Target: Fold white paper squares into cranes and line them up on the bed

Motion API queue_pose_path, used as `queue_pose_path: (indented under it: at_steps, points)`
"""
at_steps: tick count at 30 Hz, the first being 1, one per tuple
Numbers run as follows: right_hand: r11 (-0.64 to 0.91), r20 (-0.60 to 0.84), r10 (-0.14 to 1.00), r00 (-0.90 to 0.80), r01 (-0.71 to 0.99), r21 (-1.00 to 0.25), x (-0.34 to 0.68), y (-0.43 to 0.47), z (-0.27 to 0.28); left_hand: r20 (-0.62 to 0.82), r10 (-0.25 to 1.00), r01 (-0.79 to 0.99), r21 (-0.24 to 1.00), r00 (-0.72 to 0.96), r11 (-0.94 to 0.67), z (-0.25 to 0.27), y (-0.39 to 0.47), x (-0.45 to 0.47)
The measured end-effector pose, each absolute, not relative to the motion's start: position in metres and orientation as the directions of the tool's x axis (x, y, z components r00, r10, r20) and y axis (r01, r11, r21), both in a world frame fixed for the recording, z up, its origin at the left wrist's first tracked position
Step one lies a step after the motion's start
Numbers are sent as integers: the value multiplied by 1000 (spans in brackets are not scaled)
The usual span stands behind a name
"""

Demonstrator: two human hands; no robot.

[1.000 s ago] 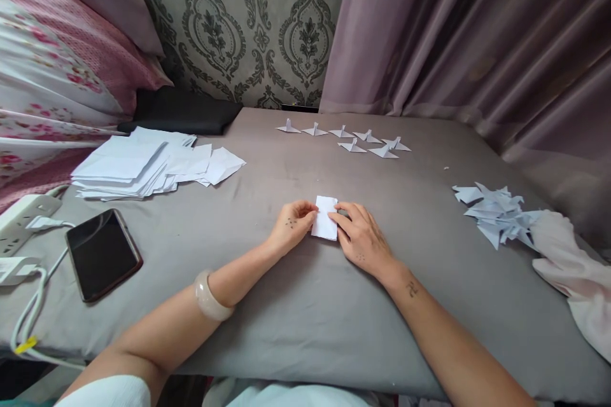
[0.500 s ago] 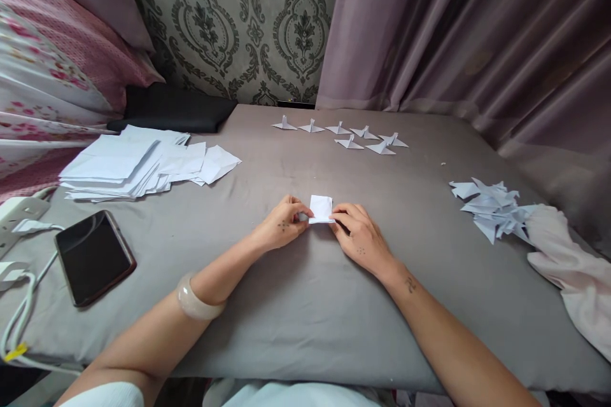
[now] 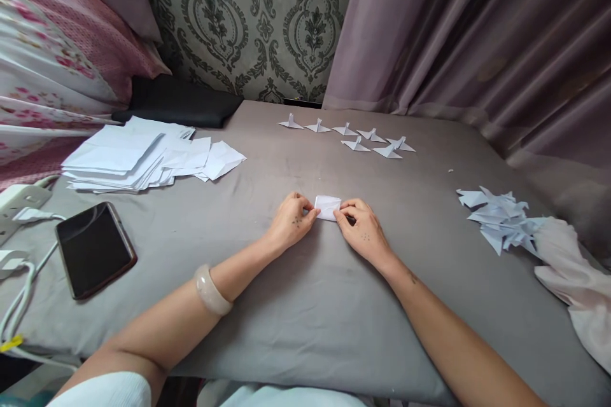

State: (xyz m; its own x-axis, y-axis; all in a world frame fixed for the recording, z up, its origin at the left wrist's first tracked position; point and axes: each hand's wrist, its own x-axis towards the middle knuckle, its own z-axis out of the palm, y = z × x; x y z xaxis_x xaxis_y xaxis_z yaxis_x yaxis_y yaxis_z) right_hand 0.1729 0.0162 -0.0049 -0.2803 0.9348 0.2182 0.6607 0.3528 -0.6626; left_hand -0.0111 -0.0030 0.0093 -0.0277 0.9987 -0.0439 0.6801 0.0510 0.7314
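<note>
A small folded piece of white paper (image 3: 328, 208) is held between my two hands, low over the grey cloth. My left hand (image 3: 294, 221) pinches its left edge between thumb and fingers. At its right edge, my right hand (image 3: 365, 232) is closed in the same way, thumb in front. Farther back stand several folded paper cranes (image 3: 344, 130) in two loose rows. To the left lies a stack of white paper sheets (image 3: 112, 151), with a few loose pieces beside it.
A heap of folded white paper shapes (image 3: 500, 216) lies at the right, against a pale cloth (image 3: 570, 267). At left are a dark tablet or phone (image 3: 95, 251), a power strip (image 3: 21, 203) with white cables, and a black folded item (image 3: 184, 103). Curtains hang behind.
The paper between my hands has gone from a squarish shape with a narrow lower fold to a shorter, wider rectangle. The whole view has shifted slightly.
</note>
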Motion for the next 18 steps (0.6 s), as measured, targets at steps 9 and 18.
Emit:
queue_pose_path:
  at_steps: [9,18]
  points:
    - [290,178,957,-230,717,-634,164,21,-2,-31,998,750,659,-53,60,9,-4,-6]
    - [264,168,964,-204,704,-659,164,22,-3,-68,997,781,620,-36,70,10,-1,-6]
